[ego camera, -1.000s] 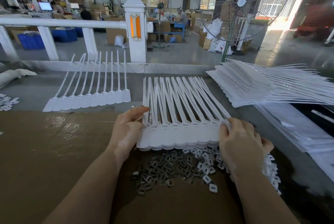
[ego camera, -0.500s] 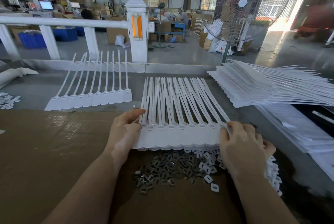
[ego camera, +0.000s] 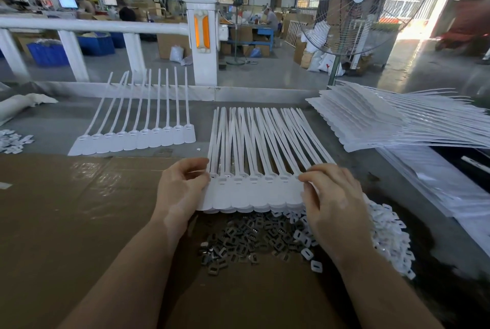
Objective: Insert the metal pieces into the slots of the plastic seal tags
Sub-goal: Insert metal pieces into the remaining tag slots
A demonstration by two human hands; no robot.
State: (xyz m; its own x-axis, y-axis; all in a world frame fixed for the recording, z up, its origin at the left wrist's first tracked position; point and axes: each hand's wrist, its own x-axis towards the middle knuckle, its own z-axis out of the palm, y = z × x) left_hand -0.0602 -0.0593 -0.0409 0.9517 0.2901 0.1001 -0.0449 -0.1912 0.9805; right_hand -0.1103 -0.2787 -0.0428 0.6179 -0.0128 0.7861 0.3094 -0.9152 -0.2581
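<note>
A stacked strip of white plastic seal tags [ego camera: 254,190] lies in front of me, tails fanning away across the bench. My left hand [ego camera: 180,190] grips its left end, thumb on top. My right hand [ego camera: 331,196] pinches the right end with curled fingers. One small metal piece [ego camera: 227,175] sits in a slot near the left end. A heap of grey metal pieces [ego camera: 238,241] lies just below the tags on the brown cardboard [ego camera: 79,222]. White plastic caps [ego camera: 389,235] are piled to the right of that heap.
Another row of seal tags [ego camera: 135,137] lies flat at the left. A tall stack of tag strips [ego camera: 384,121] fills the right side. A white railing post [ego camera: 201,36] and a standing fan [ego camera: 355,5] rise behind the bench. Loose white caps [ego camera: 13,140] sit far left.
Both hands have lifted and squared the stacked tags, sliding them slightly away from me. My right fingers have shifted onto the top right corner of the strip.
</note>
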